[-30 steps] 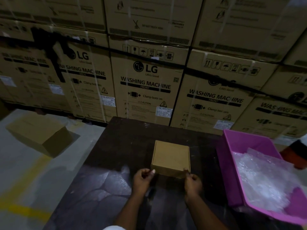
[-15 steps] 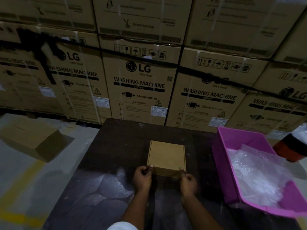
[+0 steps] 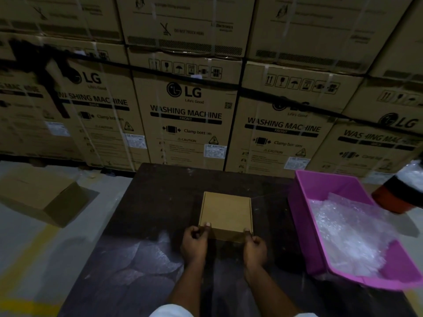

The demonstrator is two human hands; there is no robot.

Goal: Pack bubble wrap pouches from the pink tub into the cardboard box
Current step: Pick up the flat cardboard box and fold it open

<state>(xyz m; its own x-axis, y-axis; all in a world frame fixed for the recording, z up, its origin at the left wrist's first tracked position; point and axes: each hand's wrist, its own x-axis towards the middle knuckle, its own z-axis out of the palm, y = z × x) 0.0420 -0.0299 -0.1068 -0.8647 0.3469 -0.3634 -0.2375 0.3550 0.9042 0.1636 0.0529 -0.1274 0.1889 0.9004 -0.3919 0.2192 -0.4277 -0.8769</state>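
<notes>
Little had shifted over the last second: both hands stayed at the near corners of the cardboard box (image 3: 226,214), which still lay closed at the middle of the desk (image 3: 160,202), while the head camera dipped and drifted slightly so the tub sat further into view.

Nearest, a pale sleeve edge showed at the bottom, with both forearms reaching forward. The left hand (image 3: 194,244) pinched the box's near-left corner, its thumb up on the top face and its fingers curled against the front edge. The right hand (image 3: 254,247) gripped the near-right corner the same way. A sheet of clear wrap (image 3: 146,259) lay flat on the desk to the left of the arms.

The box looked light and fairly stiff, so a hold at the front lip of its lid seemed the sensible place for opening it. To the right, well apart from the box, the pink tub (image 3: 304,220) held the bubble wrap pouches (image 3: 348,234) in a loose heap. They would probably handle as soft, nearly weightless and somewhat slippery, best pinched by an edge rather than squeezed. No pouch had yet been packed, as far as could be judged.

Farther off, a larger carton (image 3: 39,195) rested on the floor at left, and a wall of washing machine cartons (image 3: 185,115) filled the background.
</notes>
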